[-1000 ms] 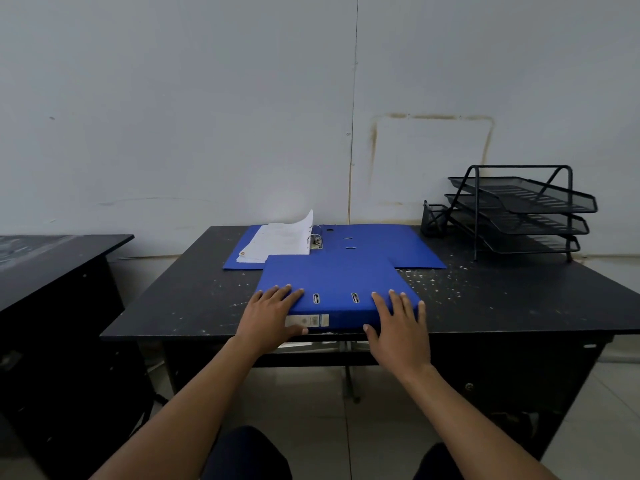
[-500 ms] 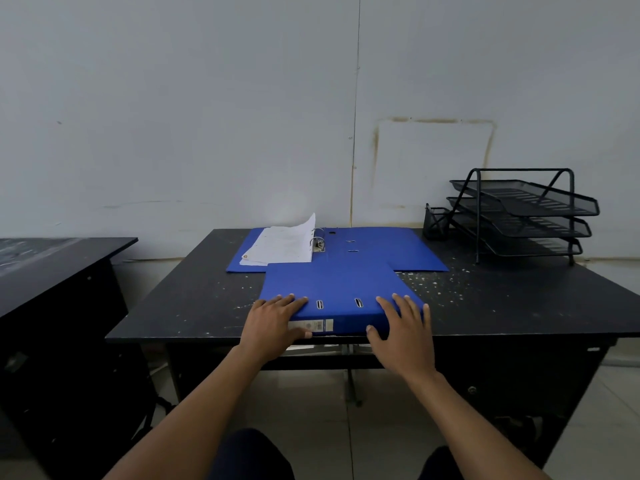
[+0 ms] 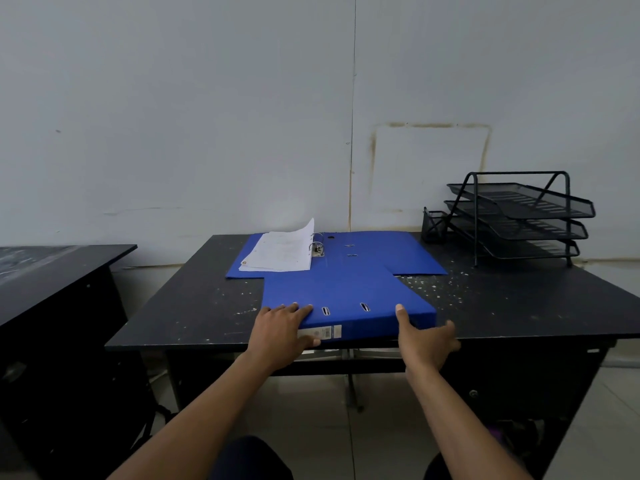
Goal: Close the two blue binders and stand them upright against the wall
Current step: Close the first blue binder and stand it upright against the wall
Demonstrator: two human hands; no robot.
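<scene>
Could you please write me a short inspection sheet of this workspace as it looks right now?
Surface: black table, speckled with pale flecks.
Job's things: near binder closed, lying flat at the front edge; far binder open by the wall, papers on its rings.
Clutter: tiered mesh tray and mesh cup, back right.
Grippers: left hand and right hand grip the near binder's spine corners.
Cables: nothing seen.
Surroundings: stained wall; second desk at left.

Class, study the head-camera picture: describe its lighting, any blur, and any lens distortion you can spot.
Head view: dim, flat light, no hard shadows or glare; the right hand is smeared with motion blur at the closed binder, while the left hand is sharper; wide-angle bending curves the table edges and the wall seam.
</scene>
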